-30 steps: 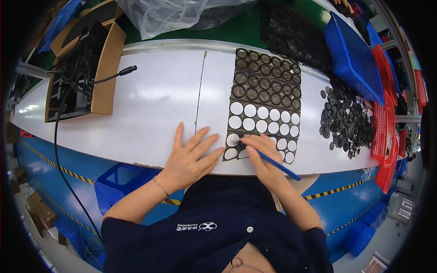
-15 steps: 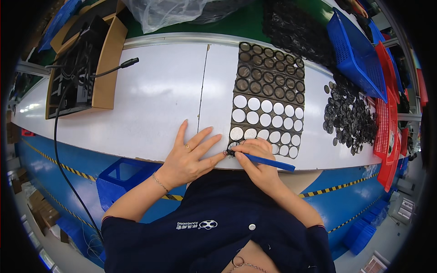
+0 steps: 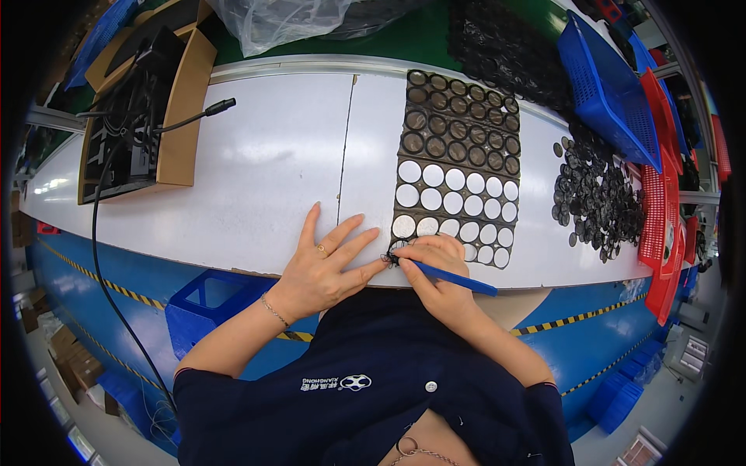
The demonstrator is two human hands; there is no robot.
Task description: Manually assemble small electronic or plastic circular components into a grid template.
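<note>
A dark sheet [image 3: 451, 162] lies on the white table with rows of circles: black rings [image 3: 457, 151] in its far rows, white discs [image 3: 453, 203] in its near rows. My right hand [image 3: 439, 279] is closed round a slim blue tool [image 3: 462, 282], its tip at the sheet's near left corner. Whether it is a pen, tweezers or a blade I cannot make out. My left hand [image 3: 322, 268] lies with fingers spread on the table, left of the sheet; a fingertip reaches that same corner. A small dark item there is partly hidden by the fingers.
Loose black discs [image 3: 594, 202] are heaped at the right, beside red baskets [image 3: 660, 210] and a blue basket [image 3: 602, 93]. A cardboard box [image 3: 186, 116] with black cables stands at the left. Clear plastic bags [image 3: 284, 23] lie at the back. The table's near edge runs by my hands.
The rear end of the blue tool has shifted slightly left and toward me. My right hand has moved very little, and my left hand stays almost in place.
</note>
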